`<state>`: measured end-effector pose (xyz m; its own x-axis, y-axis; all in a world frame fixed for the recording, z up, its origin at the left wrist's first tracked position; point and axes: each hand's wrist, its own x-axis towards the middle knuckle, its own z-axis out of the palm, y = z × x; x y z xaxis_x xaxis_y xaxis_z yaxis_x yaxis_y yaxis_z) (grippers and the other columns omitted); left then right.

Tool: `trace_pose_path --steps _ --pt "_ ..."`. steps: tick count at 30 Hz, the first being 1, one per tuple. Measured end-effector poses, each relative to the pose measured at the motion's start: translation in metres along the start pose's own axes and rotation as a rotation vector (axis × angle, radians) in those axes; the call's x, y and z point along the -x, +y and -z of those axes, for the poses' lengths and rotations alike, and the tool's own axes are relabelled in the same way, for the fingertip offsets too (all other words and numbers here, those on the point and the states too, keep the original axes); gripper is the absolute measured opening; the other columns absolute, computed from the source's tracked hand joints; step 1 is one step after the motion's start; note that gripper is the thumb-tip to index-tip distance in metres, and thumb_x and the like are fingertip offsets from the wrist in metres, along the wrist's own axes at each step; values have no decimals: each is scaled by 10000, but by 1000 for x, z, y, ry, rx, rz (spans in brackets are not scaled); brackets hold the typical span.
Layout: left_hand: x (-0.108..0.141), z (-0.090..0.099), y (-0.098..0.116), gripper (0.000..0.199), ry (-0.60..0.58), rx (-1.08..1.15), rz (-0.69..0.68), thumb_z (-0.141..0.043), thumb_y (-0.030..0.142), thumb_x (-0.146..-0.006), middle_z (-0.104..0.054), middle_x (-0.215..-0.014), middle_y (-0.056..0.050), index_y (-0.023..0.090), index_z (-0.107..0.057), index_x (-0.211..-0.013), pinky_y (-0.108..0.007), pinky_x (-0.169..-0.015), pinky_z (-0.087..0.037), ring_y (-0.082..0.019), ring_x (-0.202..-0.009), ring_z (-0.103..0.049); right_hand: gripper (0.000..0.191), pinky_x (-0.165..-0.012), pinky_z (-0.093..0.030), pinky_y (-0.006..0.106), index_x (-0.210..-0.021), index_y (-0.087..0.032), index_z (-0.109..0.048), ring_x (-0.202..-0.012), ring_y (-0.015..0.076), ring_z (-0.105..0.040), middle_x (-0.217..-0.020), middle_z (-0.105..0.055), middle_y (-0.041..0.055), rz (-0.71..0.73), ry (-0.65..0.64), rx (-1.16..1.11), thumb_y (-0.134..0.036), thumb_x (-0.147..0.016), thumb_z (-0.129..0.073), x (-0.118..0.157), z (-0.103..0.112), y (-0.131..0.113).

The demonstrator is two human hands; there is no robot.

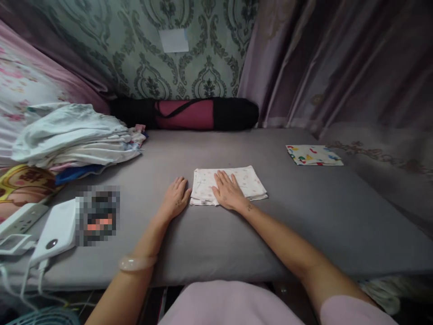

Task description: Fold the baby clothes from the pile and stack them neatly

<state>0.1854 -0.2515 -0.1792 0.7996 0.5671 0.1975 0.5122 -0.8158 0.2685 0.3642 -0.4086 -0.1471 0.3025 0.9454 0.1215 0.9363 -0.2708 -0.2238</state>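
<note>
A folded white cloth (250, 183) with a small pale print lies in front of me on the grey bed sheet (203, 243). My right hand (228, 189) rests flat on its middle, fingers stretched out and a little apart. Just left of the cloth, my left hand (176, 196) lies palm down on the sheet, its thumb close to the cloth's left edge. Neither hand grips anything. The cloth's layers show slightly uneven along the near edge.
Another folded cloth (314, 155) with a colourful print lies far right. A clothes pile (84, 135) sits at the left, behind a white power bank (56, 230) and power strip (23, 219) with cables. A black and maroon long bag (186, 113) lies along the wall.
</note>
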Motion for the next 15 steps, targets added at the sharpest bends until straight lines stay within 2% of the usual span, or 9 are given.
trace_pose_path --steps 2,4,6,8,10,12,15 --pt "0 1 0 498 -5 -3 -2 -335 388 -942 -419 -1445 -200 73 -478 -1300 -451 -1125 -288 -293 -1376 -336 619 -1159 -31 479 -1467 -52 -303 -1446 256 -131 -1549 -229 163 -2 -4 -43 -415 -966 -273 -1 -3 1" --pt "-2 5 -1 484 -7 9 -13 -355 390 -925 -448 -1424 -188 88 -505 -1273 -445 -1113 -309 -292 -1354 -371 623 -1160 -53 480 -1460 -70 -325 -1443 258 -149 -1545 -243 160 18 -63 -146 -438 -957 -315 -4 2 6" --pt "-6 12 0 453 -10 40 -19 -376 394 -898 -512 -1362 -173 116 -561 -1204 -426 -1074 -363 -286 -1285 -457 578 -1152 -162 426 -1432 -118 -387 -1413 231 -253 -1524 -315 134 36 -96 -291 -434 -949 -357 -6 14 18" --pt "-11 21 3 438 -26 93 7 -371 421 -879 -603 -1230 -156 141 -617 -1107 -392 -1000 -429 -271 -1148 -566 475 -1092 -296 336 -1357 -156 -485 -1321 188 -408 -1442 -455 107 -20 -7 -378 -370 -945 -386 -4 31 37" --pt "-17 30 9 481 -68 171 99 -357 483 -866 -676 -1043 -125 151 -628 -1083 -352 -888 -487 -249 -982 -638 376 -1006 -376 288 -1239 -156 -578 -1189 176 -528 -1291 -589 106 -203 147 -337 -287 -933 -403 4 49 61" --pt "-24 35 17 530 -120 240 231 -366 538 -840 -703 -901 -102 149 -624 -1089 -325 -782 -507 -245 -869 -664 319 -933 -413 288 -1134 -145 -627 -1082 195 -589 -1147 -659 119 -449 220 -223 -245 -921 -411 16 65 86" --pt "-36 35 28 544 -186 309 378 -422 571 -783 -710 -804 -103 137 -634 -1035 -317 -687 -499 -263 -783 -675 315 -842 -442 306 -1058 -137 -654 -1003 234 -632 -1067 -688 148 -710 104 -134 -282 -925 -408 34 75 113"
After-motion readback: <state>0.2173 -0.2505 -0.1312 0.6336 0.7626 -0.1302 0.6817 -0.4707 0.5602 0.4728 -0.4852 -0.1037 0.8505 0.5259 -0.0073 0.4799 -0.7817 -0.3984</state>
